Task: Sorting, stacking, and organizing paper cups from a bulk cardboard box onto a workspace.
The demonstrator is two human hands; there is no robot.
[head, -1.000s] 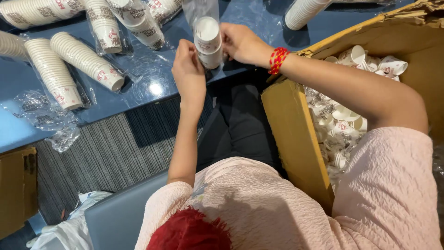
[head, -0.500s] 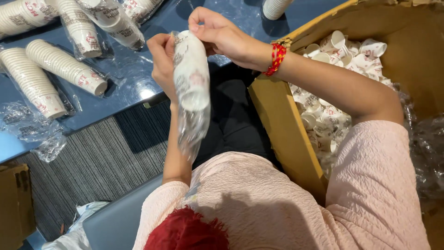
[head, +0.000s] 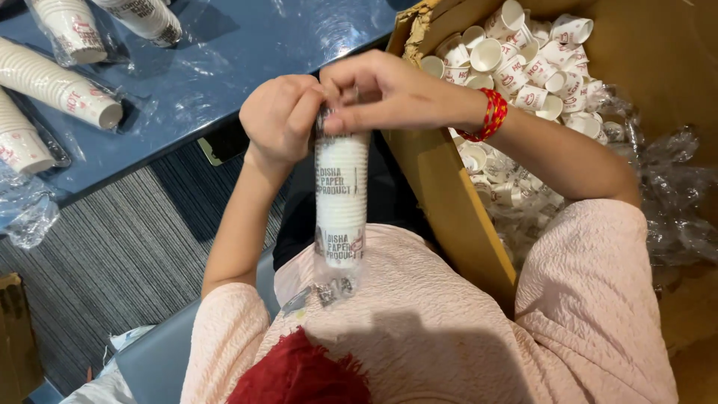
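A clear plastic sleeve packed with stacked white paper cups (head: 340, 202) hangs upright in front of my chest. Both hands pinch its top end. My left hand (head: 278, 120) grips the plastic from the left, fingers curled. My right hand (head: 385, 93), with a red beaded bracelet at the wrist, closes over the top from the right. The sleeve's loose plastic tail dangles against my pink top.
An open cardboard box (head: 441, 194) at the right holds several loose small paper cups (head: 523, 52) and crumpled clear wrap (head: 673, 194). More wrapped cup sleeves (head: 60, 82) lie on the blue table (head: 224, 67). Grey striped carpet (head: 112, 262) is at the lower left.
The cup sleeve has come off the table towards my body and now hangs upright. Both hands stayed on its top end.
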